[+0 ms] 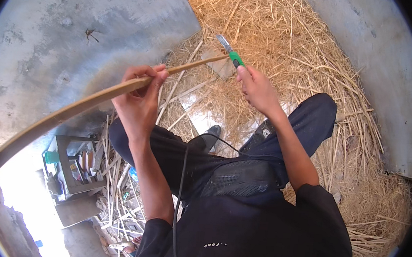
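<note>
A long, curved bamboo strip [86, 102] runs from the far left rim to the middle of the view, where its thin end lies. My left hand [139, 103] pinches it between thumb and fingers, a short way back from that end. In my right hand [260, 93] is a green utility knife [236, 58], its blade [223, 43] extended and pointing away from me to the upper left. The strip's tip meets the knife near the front of the green handle. Whether the edge touches the bamboo, I cannot tell.
Shavings and thin strips [292, 43] cover the floor ahead and to the right. Grey walls [62, 33] stand on both sides. A small wooden shelf [76, 185] with assorted items is at lower left. A dark cord [183, 175] crosses my lap; my shoes [210, 137] rest among the shavings.
</note>
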Available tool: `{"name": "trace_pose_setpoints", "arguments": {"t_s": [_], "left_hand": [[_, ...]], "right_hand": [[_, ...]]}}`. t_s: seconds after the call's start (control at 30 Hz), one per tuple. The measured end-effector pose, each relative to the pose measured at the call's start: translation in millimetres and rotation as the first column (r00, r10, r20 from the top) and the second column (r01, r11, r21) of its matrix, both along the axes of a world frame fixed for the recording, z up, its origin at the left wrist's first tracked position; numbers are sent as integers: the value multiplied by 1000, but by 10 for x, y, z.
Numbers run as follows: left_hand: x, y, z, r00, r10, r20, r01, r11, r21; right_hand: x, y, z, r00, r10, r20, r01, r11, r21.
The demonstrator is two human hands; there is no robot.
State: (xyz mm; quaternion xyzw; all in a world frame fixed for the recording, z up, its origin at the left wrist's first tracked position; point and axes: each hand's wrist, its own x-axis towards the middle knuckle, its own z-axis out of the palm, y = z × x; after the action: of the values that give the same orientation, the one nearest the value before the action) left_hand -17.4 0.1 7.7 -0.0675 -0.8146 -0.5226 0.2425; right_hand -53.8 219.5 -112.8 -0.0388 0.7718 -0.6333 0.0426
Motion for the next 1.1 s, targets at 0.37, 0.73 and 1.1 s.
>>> {"name": "trace_pose_setpoints", "arguments": {"t_s": [0.37, 0.73, 1.1], "left_hand": [[102, 83, 35, 994, -105, -23, 108, 986, 127], [434, 87, 522, 778, 327, -537, 72, 802, 593], [430, 139, 362, 662, -302, -686, 630, 721, 289]], "right_hand": [[248, -476, 148, 988, 58, -141, -38, 990, 138], [387, -313, 3, 994, 9, -108, 1, 996, 87], [702, -408, 416, 921, -69, -384, 61, 998, -32]]}}
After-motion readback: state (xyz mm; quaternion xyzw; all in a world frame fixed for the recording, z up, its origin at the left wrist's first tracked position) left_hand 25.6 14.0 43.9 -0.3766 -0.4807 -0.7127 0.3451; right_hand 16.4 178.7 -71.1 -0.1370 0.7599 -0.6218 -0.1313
